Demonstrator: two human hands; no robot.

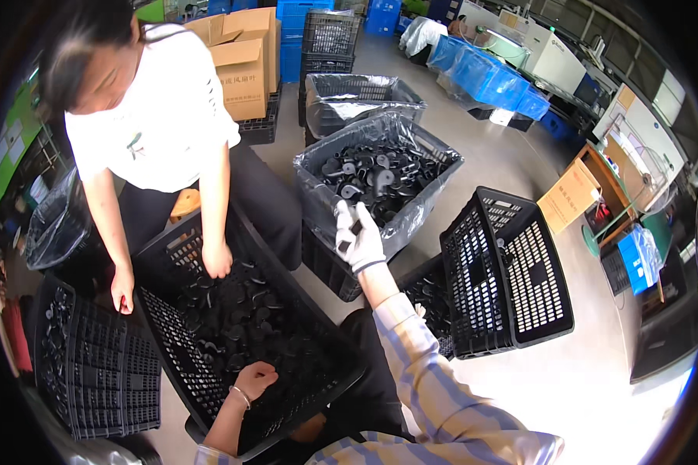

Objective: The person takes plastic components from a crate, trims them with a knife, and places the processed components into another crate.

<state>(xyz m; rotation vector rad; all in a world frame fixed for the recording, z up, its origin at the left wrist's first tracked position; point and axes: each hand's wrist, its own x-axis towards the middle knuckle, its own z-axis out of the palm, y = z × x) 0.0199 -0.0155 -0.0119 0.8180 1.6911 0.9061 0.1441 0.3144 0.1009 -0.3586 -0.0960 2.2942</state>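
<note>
My left hand [254, 381], bare with a bracelet at the wrist, is over the near end of a large black plastic crate [329, 345] holding many small black plastic parts [244, 310]. Its fingers are curled together; what they pinch, if anything, is hidden. My right hand [359, 239], in a white glove, reaches to the near rim of a crate lined with clear plastic [306, 182]. Its fingers are stretched out and apart. A dark patch shows between them, possibly the background. Black parts with round ends [384, 180] are heaped in that lined crate.
Across the large crate, a co-worker's hand [217, 260] reaches into it; their other hand [122, 290] is above its left rim. Black crates stand at left [101, 372] and tilted at right [512, 271]. Behind are a lined crate [318, 116] and cardboard boxes [244, 74].
</note>
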